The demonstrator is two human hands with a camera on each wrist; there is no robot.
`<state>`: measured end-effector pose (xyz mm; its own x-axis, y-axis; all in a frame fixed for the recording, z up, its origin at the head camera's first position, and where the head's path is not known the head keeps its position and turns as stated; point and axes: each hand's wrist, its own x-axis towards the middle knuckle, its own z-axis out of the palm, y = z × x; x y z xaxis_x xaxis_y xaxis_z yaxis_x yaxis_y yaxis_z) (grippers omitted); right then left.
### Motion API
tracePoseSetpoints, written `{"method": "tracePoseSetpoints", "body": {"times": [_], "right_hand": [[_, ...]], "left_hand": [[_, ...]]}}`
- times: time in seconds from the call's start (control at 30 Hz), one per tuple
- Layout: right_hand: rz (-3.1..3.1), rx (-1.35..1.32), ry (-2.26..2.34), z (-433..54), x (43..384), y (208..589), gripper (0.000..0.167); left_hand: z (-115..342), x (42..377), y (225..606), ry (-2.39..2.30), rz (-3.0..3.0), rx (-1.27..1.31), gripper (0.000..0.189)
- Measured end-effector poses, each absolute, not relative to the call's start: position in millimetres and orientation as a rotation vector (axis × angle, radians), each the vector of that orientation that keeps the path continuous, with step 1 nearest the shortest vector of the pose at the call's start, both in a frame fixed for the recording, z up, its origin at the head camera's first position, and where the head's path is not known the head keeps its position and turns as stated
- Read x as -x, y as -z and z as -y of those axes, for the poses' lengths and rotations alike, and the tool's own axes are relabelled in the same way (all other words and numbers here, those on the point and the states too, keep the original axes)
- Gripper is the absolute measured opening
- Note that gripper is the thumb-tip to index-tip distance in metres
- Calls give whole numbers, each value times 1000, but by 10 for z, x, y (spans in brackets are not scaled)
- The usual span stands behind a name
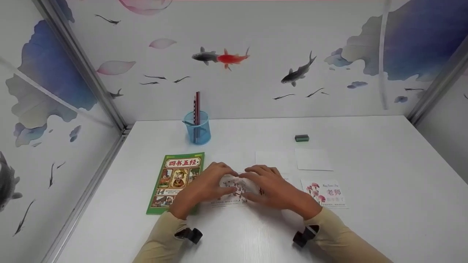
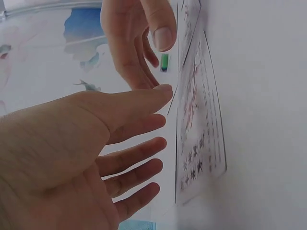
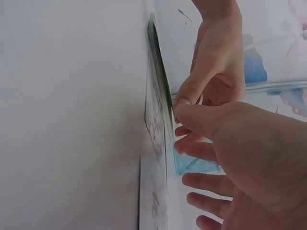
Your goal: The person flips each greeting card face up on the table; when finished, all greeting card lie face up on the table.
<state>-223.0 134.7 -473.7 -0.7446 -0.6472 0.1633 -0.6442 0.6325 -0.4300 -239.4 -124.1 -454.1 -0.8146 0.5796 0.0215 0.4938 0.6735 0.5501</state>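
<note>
My left hand (image 1: 208, 186) and right hand (image 1: 272, 188) face each other above a white card (image 1: 231, 184) printed with red flowering branches and rows of small characters. Their fingers are loosely bent and spread, with nothing held between them. The left wrist view shows the printed card (image 2: 197, 124) on the table, apart from the left fingertips (image 2: 152, 165). From the right wrist, the thumbs of the two hands look close together. Part of the card is hidden by the hands in the head view. A second card (image 1: 325, 193) with pink flowers lies just right of my right wrist.
Left of the hands lies a green-bordered book (image 1: 175, 179). Behind it stands a blue cup (image 1: 204, 133) holding pencils. Two blank white cards (image 1: 272, 157) and a small green block (image 1: 302, 138) are farther back. Patterned walls (image 1: 256, 22) enclose the table's back and sides.
</note>
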Motion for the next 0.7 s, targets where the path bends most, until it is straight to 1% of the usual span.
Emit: {"method": "tracePoseSetpoints", "body": {"times": [0.2,0.47,0.7], "right_hand": [[-2901,944,814,-1786,2348,4674,50],[-3018,657,826,-2557,2563,4737,50],[-3036,480,883,-3051,2687,4775,56]], "left_hand": [[854,2512,4545,-821,-2714,-976,37],[321,2619,4593,-782,-2753,-987,35],[-88,2719,4623,-757,-2801,-1040,33]]}}
